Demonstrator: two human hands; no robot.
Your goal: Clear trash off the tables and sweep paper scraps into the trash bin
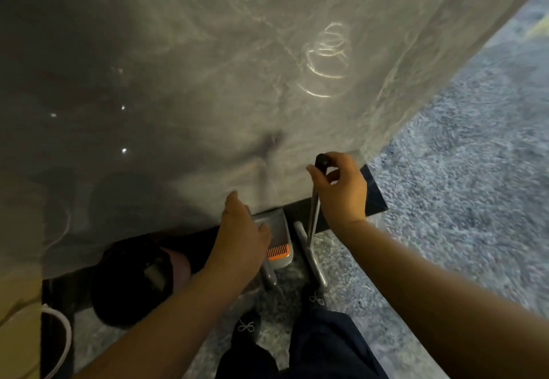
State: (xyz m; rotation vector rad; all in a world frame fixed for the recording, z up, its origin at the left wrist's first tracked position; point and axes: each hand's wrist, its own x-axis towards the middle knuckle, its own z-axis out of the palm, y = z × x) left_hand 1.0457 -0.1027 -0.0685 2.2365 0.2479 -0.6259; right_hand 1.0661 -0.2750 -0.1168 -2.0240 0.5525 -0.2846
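Observation:
A large trash bin lined with a translucent plastic bag [208,81] fills most of the view right in front of me. At its lower edge a grey dustpan [280,255] with an orange comb strip tilts up against the bag. My left hand [242,230] lies over the pan's left side, fingers curled on its rim and thumb against the bag. My right hand [341,188] grips the black top of the long metal handle [314,215], which runs down to a grey bracket near the floor. No paper scraps show.
Blue-grey carpet [460,170] stretches to the right. The bin's dark base [377,197] juts out behind my right hand. A black rounded object [133,277] and a white cord [66,334] lie lower left. My shoes [246,328] stand just below the dustpan.

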